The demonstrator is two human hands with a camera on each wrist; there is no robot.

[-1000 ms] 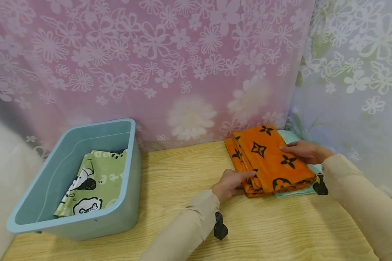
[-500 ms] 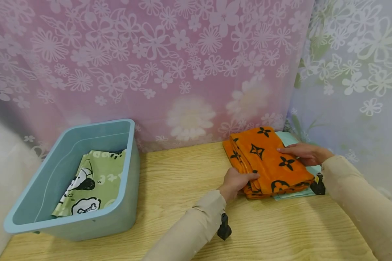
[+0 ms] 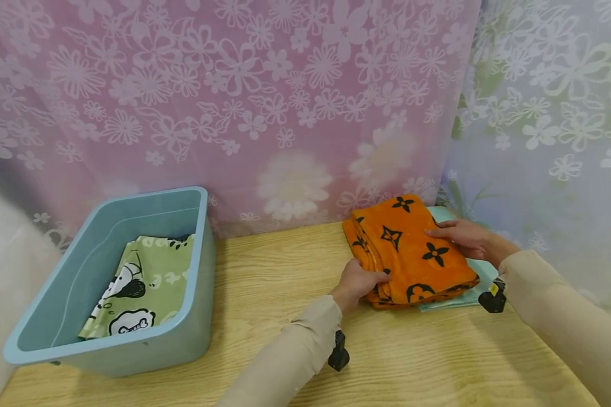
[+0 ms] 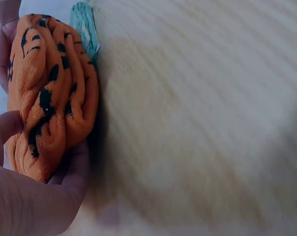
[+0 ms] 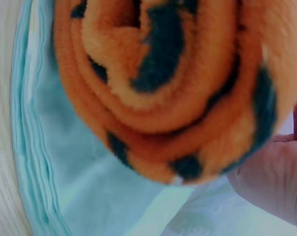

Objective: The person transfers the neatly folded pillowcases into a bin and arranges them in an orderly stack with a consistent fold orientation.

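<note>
Right side of the table (image 3: 280, 260): folded orange blanket (image 3: 412, 254) (dark flower motifs on top), partly over a pale teal cloth (image 3: 482, 272). My left hand (image 3: 355, 282) pinches its left edge, thumb above, fingers tucked below. My right hand (image 3: 470, 240) holds the opposite side, thumb on top. Well apart, to the left: blue bin (image 3: 147, 359), green printed cloth (image 3: 160, 274) inside. Behind everything, a pink flowered curtain (image 3: 285, 113).

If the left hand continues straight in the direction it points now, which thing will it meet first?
The folded orange blanket: the left hand grips its left side, so it would likely push into it at once. Beyond, perhaps the right hand; depth is unclear.
</note>
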